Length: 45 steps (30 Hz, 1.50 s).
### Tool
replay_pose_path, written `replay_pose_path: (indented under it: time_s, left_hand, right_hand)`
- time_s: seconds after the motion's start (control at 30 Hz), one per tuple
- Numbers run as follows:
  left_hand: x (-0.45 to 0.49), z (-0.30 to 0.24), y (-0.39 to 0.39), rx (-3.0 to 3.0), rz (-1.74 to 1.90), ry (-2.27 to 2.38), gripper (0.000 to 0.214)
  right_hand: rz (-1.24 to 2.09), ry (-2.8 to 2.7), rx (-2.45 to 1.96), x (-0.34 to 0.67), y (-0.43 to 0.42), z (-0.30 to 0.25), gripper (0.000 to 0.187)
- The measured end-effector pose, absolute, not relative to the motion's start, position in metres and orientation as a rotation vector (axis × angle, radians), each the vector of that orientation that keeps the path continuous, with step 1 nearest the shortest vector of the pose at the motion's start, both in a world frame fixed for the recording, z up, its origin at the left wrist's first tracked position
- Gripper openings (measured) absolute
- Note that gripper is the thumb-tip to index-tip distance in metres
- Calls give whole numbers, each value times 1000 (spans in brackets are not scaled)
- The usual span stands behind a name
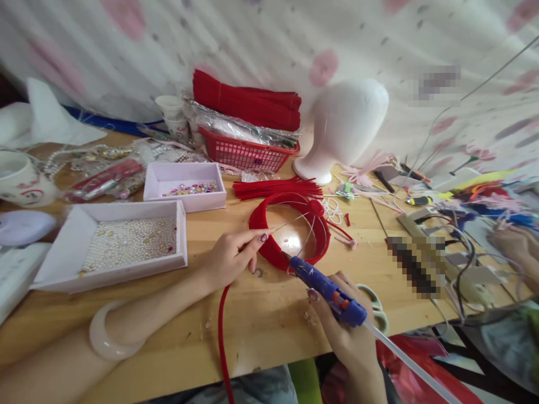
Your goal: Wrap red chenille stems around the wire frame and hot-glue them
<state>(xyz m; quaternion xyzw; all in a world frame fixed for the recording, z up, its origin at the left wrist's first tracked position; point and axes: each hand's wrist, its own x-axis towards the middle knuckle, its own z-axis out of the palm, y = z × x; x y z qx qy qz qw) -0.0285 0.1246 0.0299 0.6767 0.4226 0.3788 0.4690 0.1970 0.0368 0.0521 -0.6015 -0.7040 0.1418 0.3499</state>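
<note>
A round red fuzzy band (322,247) with a red rosette-like bump (314,209) at its back right stands on the wooden table. Beside its left rim, my left hand (231,255) is closed in a pinch on a long red chenille strip (222,331), which trails below the hand over the table's front edge. Thin pale strands run across the ring from the fingertips. My right hand (343,325) is wrapped around a blue hot glue gun (326,292). Its nozzle points at the ring's front inner edge, and a clear glue stick (415,365) sticks out behind.
Left stand white boxes of pearls (185,241) and gems (225,199). Behind are a red basket (248,154), red stems (273,189) and a white foam head (345,123). Scissors (374,308), a power strip (433,252) with cables and another person's hand (514,244) are at right.
</note>
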Motion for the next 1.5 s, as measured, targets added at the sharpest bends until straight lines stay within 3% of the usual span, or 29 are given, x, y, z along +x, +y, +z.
replay_pose_path:
  time_s: [1.5]
  left_hand:
    - [-28,29,124,1684,926,1036,47]
  right_hand:
    - [365,-1686,-1701,197,18,59,35]
